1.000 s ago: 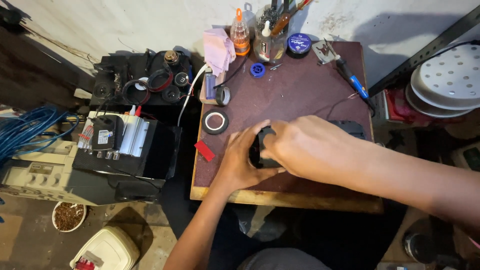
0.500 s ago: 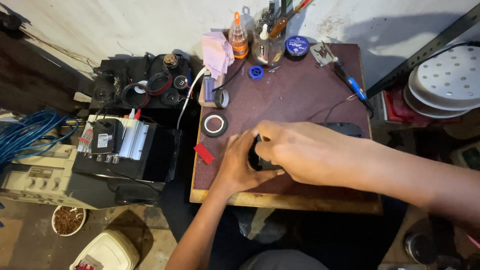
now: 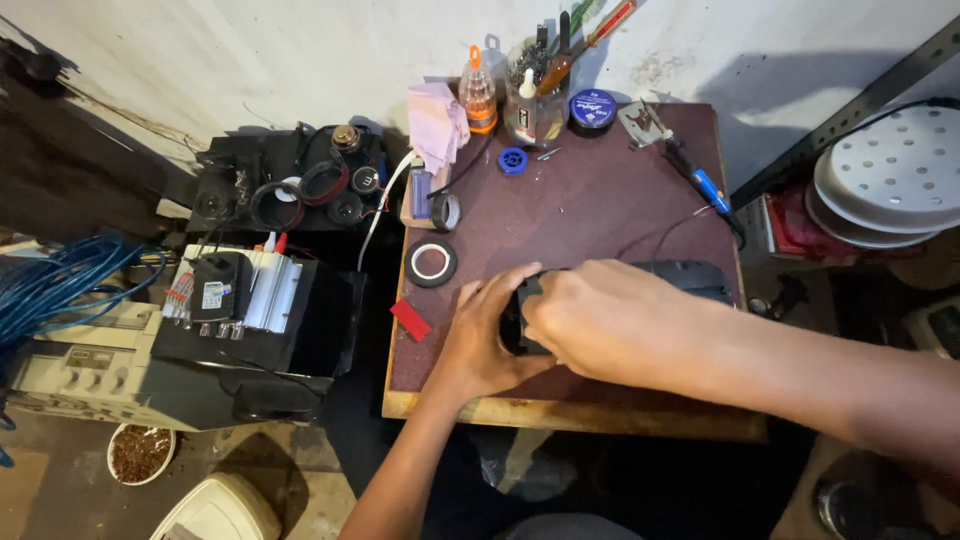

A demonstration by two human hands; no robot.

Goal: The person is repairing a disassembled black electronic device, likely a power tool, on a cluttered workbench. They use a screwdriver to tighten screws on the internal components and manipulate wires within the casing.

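Both my hands close around a small black device near the front edge of a small dark red-brown work table. My left hand grips it from the left and below. My right hand covers it from the right and above, hiding most of it. A black object lies just behind my right hand, with a thin black wire running from it toward the back of the table.
A black tape roll and a red piece lie left of my hands. At the table's back stand a tool jar, an orange-capped bottle, a blue tin and a blue-handled soldering iron. Electronics sit left, white perforated discs right.
My hands have stayed on the black device, shifting only slightly. The view has moved a little.
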